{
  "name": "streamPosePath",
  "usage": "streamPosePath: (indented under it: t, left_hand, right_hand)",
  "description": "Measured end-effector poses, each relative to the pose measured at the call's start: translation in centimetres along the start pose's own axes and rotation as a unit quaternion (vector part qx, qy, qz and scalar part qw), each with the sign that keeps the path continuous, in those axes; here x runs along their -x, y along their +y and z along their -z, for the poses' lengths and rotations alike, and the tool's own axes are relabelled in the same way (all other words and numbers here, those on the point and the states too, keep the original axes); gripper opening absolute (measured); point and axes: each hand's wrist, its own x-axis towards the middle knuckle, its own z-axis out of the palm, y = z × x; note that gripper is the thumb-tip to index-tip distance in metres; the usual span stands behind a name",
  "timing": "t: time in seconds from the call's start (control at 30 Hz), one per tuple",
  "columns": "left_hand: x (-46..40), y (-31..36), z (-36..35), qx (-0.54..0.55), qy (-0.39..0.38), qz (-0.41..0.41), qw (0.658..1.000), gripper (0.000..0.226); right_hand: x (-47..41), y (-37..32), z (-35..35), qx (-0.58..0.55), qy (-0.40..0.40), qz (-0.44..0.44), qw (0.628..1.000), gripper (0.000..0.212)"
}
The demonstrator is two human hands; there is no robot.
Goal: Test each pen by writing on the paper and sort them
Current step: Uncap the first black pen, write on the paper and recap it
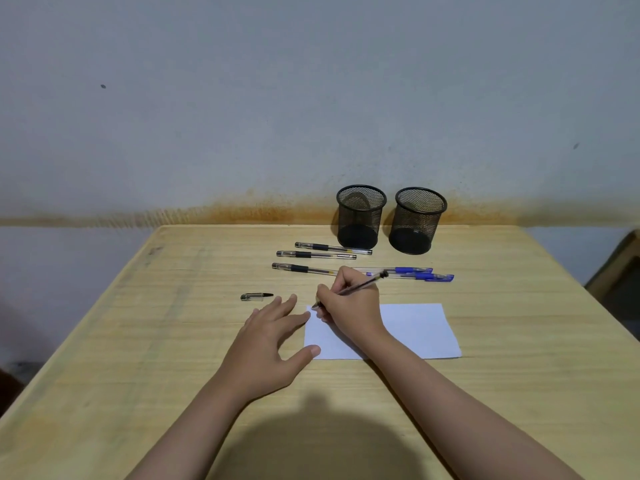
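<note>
White paper [412, 329] is lying thin and slippery at the tabletop's [138, 341] 5 o'clock, left hand [266, 336] pressing its edge flat-fingered, right hand [346, 303] pinching a light, stiff pen [360, 285] near the tip, writing.

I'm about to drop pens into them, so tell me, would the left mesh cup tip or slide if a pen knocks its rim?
The left mesh cup looks like thin open wire mesh, so it is probably light and could slide on the smooth wooden table. It appears empty, with nothing weighing it down. Its solid base looks nearly as wide as its rim, so tipping seems less likely than sliding.
</note>
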Motion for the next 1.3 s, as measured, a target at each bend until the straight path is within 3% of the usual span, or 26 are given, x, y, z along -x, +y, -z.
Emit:
streamPosePath:
  t: [0.67,1.3]
  left_hand:
    - [0.14,0.41,0.09,0.005,0.0,0.006,1.0,0.069]
    - [0.1,0.28,0.01,-0.004,0.002,0.002,1.0,0.069]
  right_hand:
    - [-0.22,-0.01,-0.14,0.017,-0.022,-0.01,1.0,0.024]
    - [-0.49,0.46,-0.27,0.041,0.022,-0.013,0.999,0.018]
